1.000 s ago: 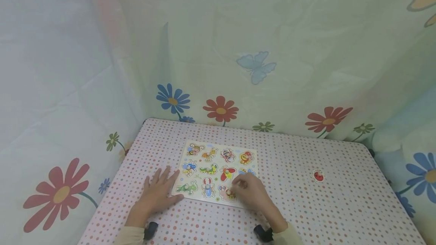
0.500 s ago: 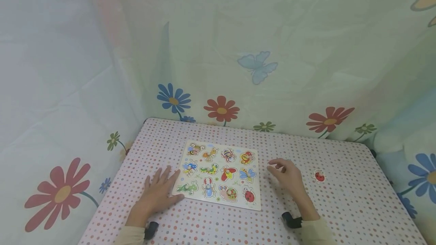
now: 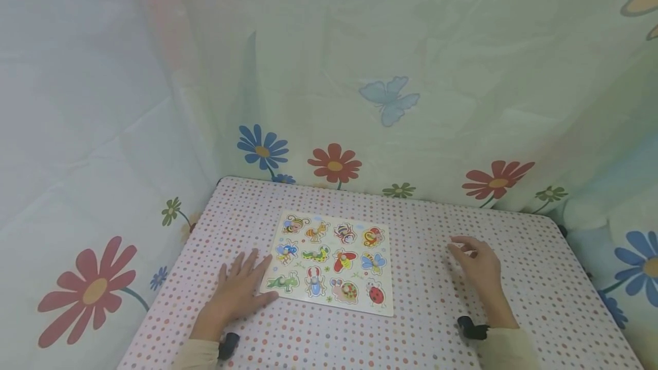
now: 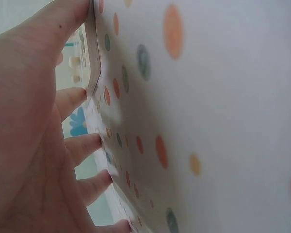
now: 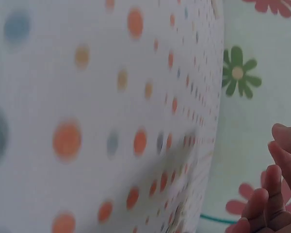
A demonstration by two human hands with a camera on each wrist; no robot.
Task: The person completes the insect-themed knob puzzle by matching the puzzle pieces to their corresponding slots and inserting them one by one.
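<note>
A wooden peg puzzle board with insect pieces lies at the middle of the table. My left hand rests flat at its left edge, fingers spread on the cloth; in the left wrist view the thumb and a fingertip meet the board's side. At the board's lower right corner, a ladybug picture shows no knob. Well to the right of the board, my right hand hovers above the cloth. Its fingers bend loosely, with nothing seen between them. The loose ladybug piece is hidden behind this hand.
A dotted cloth covers the table. Behind it and on both sides hang fabric walls printed with flowers and a butterfly. Black wrist mounts sit below both hands.
My right hand has moved right, from the board's lower right corner to over the place where the loose ladybug piece lay in view. My left hand has stayed put.
</note>
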